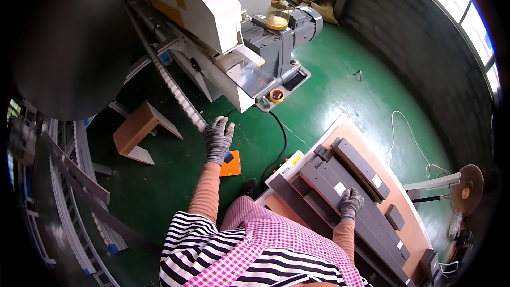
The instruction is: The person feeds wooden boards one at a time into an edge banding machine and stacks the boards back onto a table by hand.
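Observation:
My left hand [217, 139], in a grey striped glove, is at the near end of a roller rail [178, 91] that runs along the machine. Its fingers are apart and I see nothing held in them. On the right, my gloved right hand [351, 204] is on a stack of long dark grey panels [366, 234], beside a white label. Its fingers are bent over the edge of a grey panel [325, 176], their tips partly hidden. The stack lies on a pale wooden board [390, 180].
A white and grey machine [212, 16] with a motor [305, 24] stands ahead. On it are a jar [278, 16] and a tape roll [276, 95]. An angled wooden piece [139, 133] and an orange box [231, 165] are on the green floor. A fan [467, 191] stands right; roller tracks [69, 196] run left.

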`<state>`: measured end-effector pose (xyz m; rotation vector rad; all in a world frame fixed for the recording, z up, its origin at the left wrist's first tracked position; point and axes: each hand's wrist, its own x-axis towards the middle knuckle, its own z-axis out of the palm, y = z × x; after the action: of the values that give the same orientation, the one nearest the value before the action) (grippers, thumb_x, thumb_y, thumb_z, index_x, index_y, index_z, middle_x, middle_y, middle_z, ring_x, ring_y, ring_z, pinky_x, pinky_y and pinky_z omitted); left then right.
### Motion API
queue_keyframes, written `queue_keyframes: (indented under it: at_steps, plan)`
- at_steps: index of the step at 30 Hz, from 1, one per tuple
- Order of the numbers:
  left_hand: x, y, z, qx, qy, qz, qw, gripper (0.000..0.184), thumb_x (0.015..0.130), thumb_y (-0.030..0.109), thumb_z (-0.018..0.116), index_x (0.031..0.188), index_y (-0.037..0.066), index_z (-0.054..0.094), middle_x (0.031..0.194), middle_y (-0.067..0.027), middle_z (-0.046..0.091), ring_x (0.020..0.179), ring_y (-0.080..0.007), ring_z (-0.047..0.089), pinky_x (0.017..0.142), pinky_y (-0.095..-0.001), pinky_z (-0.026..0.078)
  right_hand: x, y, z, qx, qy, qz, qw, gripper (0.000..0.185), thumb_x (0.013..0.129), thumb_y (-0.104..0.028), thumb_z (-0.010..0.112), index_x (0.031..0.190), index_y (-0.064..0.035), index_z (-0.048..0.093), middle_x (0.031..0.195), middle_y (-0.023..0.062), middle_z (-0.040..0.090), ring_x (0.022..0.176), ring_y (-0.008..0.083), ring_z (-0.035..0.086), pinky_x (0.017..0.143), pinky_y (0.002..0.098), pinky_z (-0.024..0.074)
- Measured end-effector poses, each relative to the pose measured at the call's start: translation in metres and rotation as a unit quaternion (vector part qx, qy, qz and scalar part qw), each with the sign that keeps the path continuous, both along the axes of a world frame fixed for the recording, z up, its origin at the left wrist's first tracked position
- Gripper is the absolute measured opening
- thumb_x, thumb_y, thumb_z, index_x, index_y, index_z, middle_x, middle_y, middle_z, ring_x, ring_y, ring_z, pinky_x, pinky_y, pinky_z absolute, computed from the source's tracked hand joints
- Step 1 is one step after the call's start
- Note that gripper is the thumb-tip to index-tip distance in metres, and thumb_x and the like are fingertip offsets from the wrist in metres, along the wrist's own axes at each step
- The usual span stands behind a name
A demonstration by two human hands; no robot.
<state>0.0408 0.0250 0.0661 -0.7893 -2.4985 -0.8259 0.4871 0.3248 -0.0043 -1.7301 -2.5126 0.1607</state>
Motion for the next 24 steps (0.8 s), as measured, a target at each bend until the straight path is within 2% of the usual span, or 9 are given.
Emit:
queue_keyframes:
  at_steps: [2,9,13,16,17,19,21,22,24]
  plan:
    - [0.0,0.0,0.0,0.003,0.0,-0.001,1.0,0.031,0.086,0.031,0.064,0.103,0.005,0.067,0.108,-0.0134,0.066,0.097,-0.032,0.063,0.089,-0.0433,0.047,0.001,0.0,-0.003,0.024,0.028,0.005,0.999,0.038,0.092,-0.036,0.053,0.112,-0.0059,0.066,0.108,0.0186,0.067,0.109,0.0359,0.058,0.105,0.0433,0.0357]
    - [0.001,0.001,0.005,-0.001,0.002,-0.001,1.0,0.03,0.086,0.03,0.064,0.102,0.005,0.068,0.108,-0.0132,0.066,0.097,-0.0316,0.063,0.088,-0.044,0.047,-0.001,0.001,-0.005,0.025,0.025,0.002,0.999,0.039,0.092,-0.036,0.053,0.115,-0.0063,0.063,0.114,0.0155,0.065,0.111,0.0319,0.057,0.107,0.0439,0.0335]
    - [0.0,0.0,0.004,-0.019,-0.016,-0.007,1.0,0.03,0.087,0.03,0.063,0.101,0.005,0.068,0.107,-0.0137,0.066,0.096,-0.0327,0.063,0.088,-0.0441,0.047,-0.023,0.001,-0.005,0.115,0.115,0.065,0.985,0.03,0.089,-0.026,0.059,0.111,-0.0044,0.063,0.11,0.0173,0.065,0.105,0.0348,0.059,0.101,0.0447,0.0398]
    - [0.001,-0.001,0.005,-0.014,-0.019,-0.01,1.0,0.029,0.087,0.03,0.063,0.1,0.005,0.068,0.106,-0.0138,0.066,0.095,-0.0328,0.063,0.088,-0.044,0.048,-0.065,-0.008,0.01,0.027,0.304,0.13,0.944,0.027,0.091,-0.017,0.061,0.114,-0.0043,0.062,0.11,0.0183,0.064,0.104,0.0339,0.06,0.094,0.0408,0.046]
    - [0.001,-0.001,0.004,-0.01,-0.014,-0.012,1.0,0.029,0.087,0.03,0.063,0.1,0.005,0.068,0.105,-0.0139,0.067,0.095,-0.0329,0.063,0.087,-0.0438,0.048,-0.081,-0.014,0.019,0.027,0.304,0.129,0.944,0.027,0.091,-0.017,0.061,0.114,-0.0043,0.062,0.11,0.0183,0.064,0.104,0.0339,0.06,0.094,0.0408,0.046]
    - [0.0,-0.001,0.004,-0.005,-0.009,-0.013,1.0,0.028,0.087,0.03,0.063,0.099,0.005,0.068,0.105,-0.0139,0.067,0.095,-0.0329,0.063,0.087,-0.0435,0.048,-0.112,-0.026,0.036,-0.1,0.389,0.144,0.904,0.028,0.094,-0.018,0.059,0.117,-0.003,0.061,0.109,0.0148,0.066,0.103,0.0257,0.062,0.094,0.0346,0.0456]
    - [-0.001,-0.001,0.005,0.002,-0.004,-0.017,1.0,0.027,0.087,0.029,0.063,0.098,0.005,0.068,0.104,-0.0138,0.067,0.094,-0.0329,0.063,0.086,-0.0433,0.049,-0.138,-0.03,0.041,-0.121,0.398,0.207,0.886,0.028,0.094,-0.016,0.059,0.119,-0.0028,0.06,0.109,0.0132,0.066,0.103,0.0217,0.061,0.092,0.0322,0.046]
    - [0.0,-0.001,0.007,0.001,-0.004,-0.014,1.0,0.027,0.087,0.029,0.063,0.098,0.005,0.068,0.104,-0.0138,0.067,0.094,-0.0329,0.063,0.086,-0.0433,0.049,-0.15,-0.032,0.043,-0.217,0.412,0.184,0.866,0.03,0.095,-0.015,0.059,0.122,-0.0018,0.058,0.113,0.0119,0.065,0.105,0.0202,0.06,0.093,0.0311,0.0459]
    - [0.002,-0.001,0.011,-0.002,-0.026,-0.02,0.999,0.025,0.085,0.024,0.067,0.1,0.003,0.067,0.104,-0.0142,0.066,0.095,-0.0326,0.063,0.088,-0.0417,0.048,-0.177,-0.035,0.046,-0.279,0.443,0.176,0.834,0.033,0.094,-0.017,0.061,0.123,-0.0017,0.057,0.114,0.0128,0.064,0.106,0.0207,0.06,0.094,0.0317,0.0456]
